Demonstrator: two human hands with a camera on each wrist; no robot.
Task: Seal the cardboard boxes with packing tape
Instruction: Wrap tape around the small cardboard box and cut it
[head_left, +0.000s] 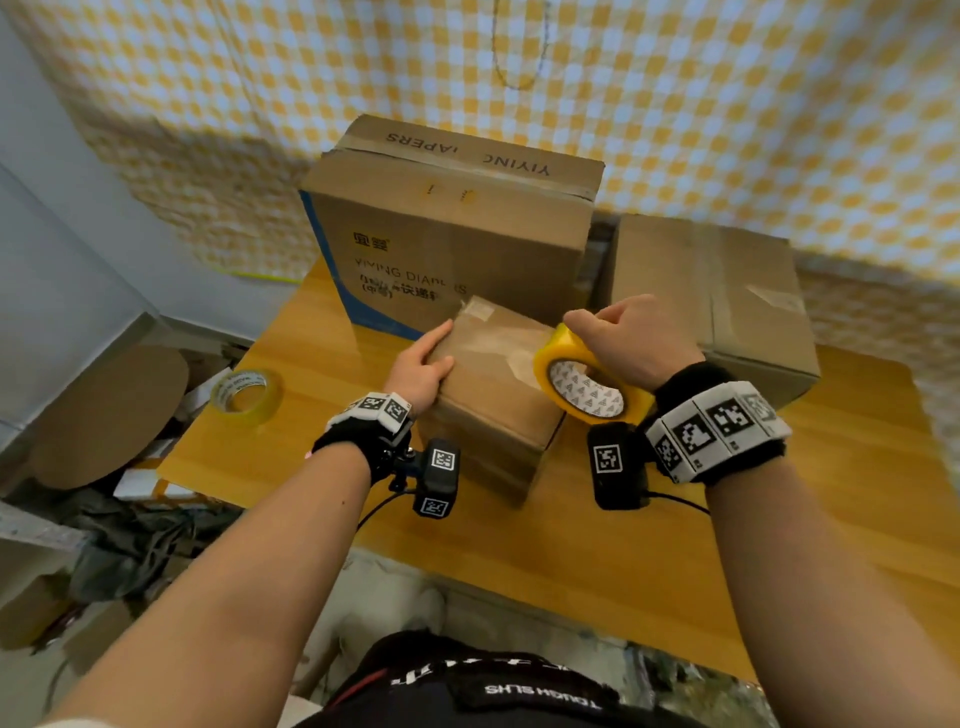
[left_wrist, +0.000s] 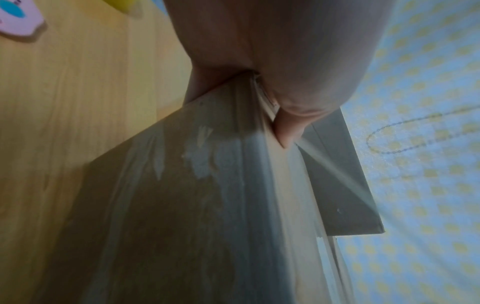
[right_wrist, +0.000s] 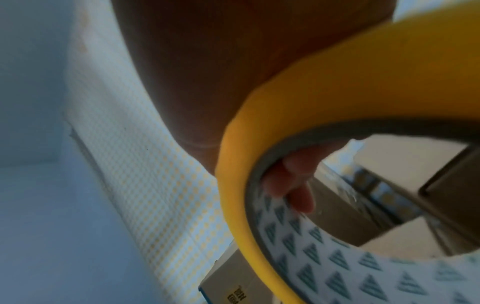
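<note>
A small cardboard box (head_left: 493, 395) stands mid-table on the wooden top. My left hand (head_left: 421, 364) holds its left top edge, thumb (left_wrist: 288, 131) on top and fingers down the side; the box's taped side (left_wrist: 207, 205) fills the left wrist view. My right hand (head_left: 623, 338) grips a yellow tape roll (head_left: 592, 384) held tilted over the box's right top edge. Its fingers (right_wrist: 293, 181) reach into the roll's (right_wrist: 337, 92) printed core. Glossy clear tape shows on the box top beside the roll.
A large printed diaper carton (head_left: 452, 228) stands behind the small box, and a plain carton (head_left: 711, 306) sits at the back right. A second tape roll (head_left: 247, 389) lies at the table's (head_left: 623, 561) left edge. Clutter and cardboard lie on the floor at the left.
</note>
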